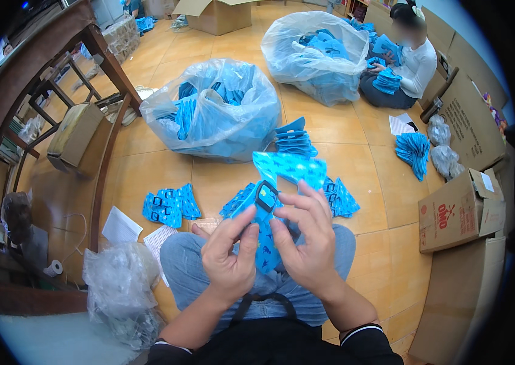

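Note:
In front of my lap I hold up a blue printed piece (266, 249) with dark small figures and a black square frame on it; I cannot tell its exact kind. My left hand (228, 258) pinches its left edge between thumb and fingers, just below the frame. On the other side, the thumb and index finger of my right hand (309, 246) close on its right edge, the other fingers raised. The upper part of the piece bends off to the right. Bundles of similar blue pieces (171, 205) lie on the floor beyond my knees, with another stack (294, 140) farther off.
Two big clear plastic bags (233, 137) (279, 61) of blue pieces stand ahead. A co-worker (412, 67) sits at far right, holding blue pieces. Cardboard boxes (452, 213) line the right side. At left are a wooden table (108, 55), paper sheets (122, 225) and crumpled plastic (120, 292).

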`<state>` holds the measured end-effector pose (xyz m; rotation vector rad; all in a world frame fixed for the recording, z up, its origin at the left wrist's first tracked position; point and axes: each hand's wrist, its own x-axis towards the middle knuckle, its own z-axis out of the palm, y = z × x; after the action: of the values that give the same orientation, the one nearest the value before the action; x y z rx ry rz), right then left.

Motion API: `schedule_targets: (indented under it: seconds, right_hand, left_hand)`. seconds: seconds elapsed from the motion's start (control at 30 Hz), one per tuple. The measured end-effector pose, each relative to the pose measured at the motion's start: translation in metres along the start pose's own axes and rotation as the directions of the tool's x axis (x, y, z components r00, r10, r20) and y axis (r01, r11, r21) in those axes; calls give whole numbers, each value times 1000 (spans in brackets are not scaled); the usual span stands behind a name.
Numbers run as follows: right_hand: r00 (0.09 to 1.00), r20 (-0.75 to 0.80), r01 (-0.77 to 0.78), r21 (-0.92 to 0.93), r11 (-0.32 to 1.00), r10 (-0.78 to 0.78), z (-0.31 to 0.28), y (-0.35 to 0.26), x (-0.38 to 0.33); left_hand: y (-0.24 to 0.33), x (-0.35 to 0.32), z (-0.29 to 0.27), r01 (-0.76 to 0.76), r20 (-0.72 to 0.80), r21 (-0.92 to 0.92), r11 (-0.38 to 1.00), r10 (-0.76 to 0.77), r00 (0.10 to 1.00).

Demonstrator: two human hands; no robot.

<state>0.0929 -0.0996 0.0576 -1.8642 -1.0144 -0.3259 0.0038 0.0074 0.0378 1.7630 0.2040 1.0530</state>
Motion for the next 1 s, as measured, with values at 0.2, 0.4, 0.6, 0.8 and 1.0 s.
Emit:
schedule_targets:
  seconds: [0.2, 0.4, 0.6, 0.8, 1.0]
  right_hand:
    - [996, 12, 90, -156, 984, -90, 0, 2, 7]
    - [999, 22, 42, -74, 996, -40, 3, -1, 0]
    - [999, -29, -28, -46, 999, 27, 11, -3, -15]
    - [989, -110, -91, 85, 992, 100, 19, 2, -22]
    - [985, -115, -111, 144, 983, 128, 14, 8, -20]
  left_hand:
    - [6, 2, 2, 415, 117, -452, 789, -409, 905]
    - [-10, 0, -4, 524, 312, -570, 634, -422, 851]
    - [-14, -7, 3, 476, 258, -572, 668, -405, 877]
    - [-15, -7, 7, 440, 230, -556, 705, -379, 897]
    - [-11, -6, 13, 468, 199, -580, 667, -441, 875]
